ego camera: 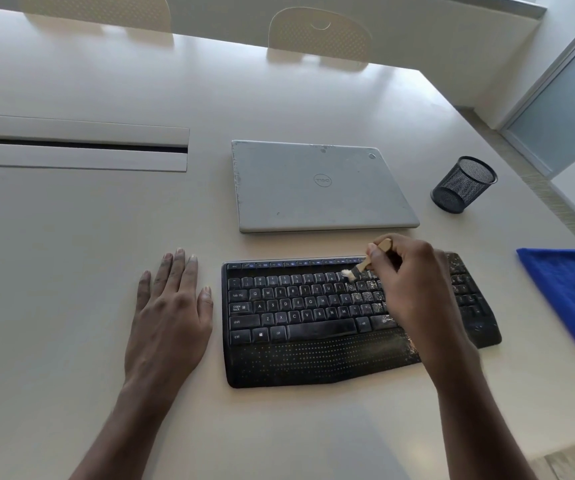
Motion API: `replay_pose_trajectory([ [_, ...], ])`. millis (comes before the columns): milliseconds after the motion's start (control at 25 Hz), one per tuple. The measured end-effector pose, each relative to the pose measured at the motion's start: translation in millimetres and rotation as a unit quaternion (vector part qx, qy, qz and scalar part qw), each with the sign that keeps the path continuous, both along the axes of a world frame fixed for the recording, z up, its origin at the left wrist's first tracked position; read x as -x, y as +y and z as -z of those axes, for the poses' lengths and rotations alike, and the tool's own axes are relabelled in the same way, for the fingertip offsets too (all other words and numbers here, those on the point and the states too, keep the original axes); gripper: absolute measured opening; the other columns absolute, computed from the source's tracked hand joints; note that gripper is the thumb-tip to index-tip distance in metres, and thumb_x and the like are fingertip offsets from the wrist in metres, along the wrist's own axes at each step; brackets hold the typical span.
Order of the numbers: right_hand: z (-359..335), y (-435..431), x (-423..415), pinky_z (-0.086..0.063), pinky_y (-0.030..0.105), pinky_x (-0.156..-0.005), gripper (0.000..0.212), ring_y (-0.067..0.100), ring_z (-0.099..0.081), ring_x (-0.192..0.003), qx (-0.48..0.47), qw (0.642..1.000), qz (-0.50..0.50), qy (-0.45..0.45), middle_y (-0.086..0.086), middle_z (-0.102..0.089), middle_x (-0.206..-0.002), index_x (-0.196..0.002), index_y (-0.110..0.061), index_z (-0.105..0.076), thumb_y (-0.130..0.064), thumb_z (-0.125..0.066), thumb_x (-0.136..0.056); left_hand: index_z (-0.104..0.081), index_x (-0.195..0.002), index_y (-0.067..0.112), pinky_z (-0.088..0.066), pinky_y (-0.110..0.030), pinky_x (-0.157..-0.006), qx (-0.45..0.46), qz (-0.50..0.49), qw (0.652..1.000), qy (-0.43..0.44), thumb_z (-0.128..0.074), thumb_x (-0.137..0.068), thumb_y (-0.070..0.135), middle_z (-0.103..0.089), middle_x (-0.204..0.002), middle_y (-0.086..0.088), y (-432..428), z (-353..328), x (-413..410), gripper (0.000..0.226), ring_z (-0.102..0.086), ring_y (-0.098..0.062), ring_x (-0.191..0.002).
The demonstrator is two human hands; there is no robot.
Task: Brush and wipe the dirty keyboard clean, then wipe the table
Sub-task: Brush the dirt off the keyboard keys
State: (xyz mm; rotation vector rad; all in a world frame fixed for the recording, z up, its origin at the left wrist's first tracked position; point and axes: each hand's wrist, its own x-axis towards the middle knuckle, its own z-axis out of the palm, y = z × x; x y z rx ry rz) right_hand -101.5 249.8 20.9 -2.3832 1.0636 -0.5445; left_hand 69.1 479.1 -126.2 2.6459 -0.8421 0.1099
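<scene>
Across the pale table [71,237], which is judged not yet wiped, a closed grey laptop [320,188] is seen behind the work area. Just in front of it, nearer the table's front edge, the black keyboard [300,327] is laid flat. The brushing stage is judged to be under way and roughly half done. The left and middle keys are seen dark and mostly free of specks, while pale crumbs and dust are scattered over the right-hand letter keys, the right end of the palm rest and the number pad. To the right of the keyboard, apart from it, a folded blue cloth [570,296] is left lying, so the wiping of both keyboard and table is judged to lie entirely ahead. A black mesh pen cup [463,185] is stood further back, right of the laptop. The left hand [171,306] is laid flat on the table just beside the keyboard's left edge, fingers straight and slightly spread, with nothing held. The right hand [411,282] is held over the keyboard's right half, its fingers curled round the wooden handle of a small brush [365,264], whose white bristles are set against the upper key rows.
</scene>
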Motion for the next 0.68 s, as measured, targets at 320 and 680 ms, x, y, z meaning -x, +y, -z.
replay_pose_trajectory([
  [320,-2.6,4.5,1.0,-0.041,0.005,-0.052,0.021,-0.003,-0.054,-0.055,0.022,1.0,-0.007,-0.02,-0.012,-0.062,-0.068,-0.088,-0.014,-0.073,-0.024,-0.062,-0.103,-0.037,-0.16,0.009,-0.014,-0.047,-0.131,0.003,-0.001,1.0,0.0,-0.027,-0.102,0.04,-0.03,-0.169,-0.01,0.2,-0.4,0.6,0.067,-0.021,-0.021,-0.16],
  [680,-5.7,4.9,4.8,-0.043,0.009,-0.053,0.02,0.001,-0.057,-0.06,0.005,1.0,-0.012,-0.024,-0.009,-0.066,-0.07,-0.089,-0.017,-0.074,-0.026,-0.062,-0.103,-0.036,-0.161,0.01,-0.012,-0.046,-0.131,0.003,-0.001,1.0,0.002,-0.027,-0.102,0.041,-0.029,-0.17,-0.009,0.3,-0.2,0.2,0.067,-0.02,-0.02,-0.16],
])
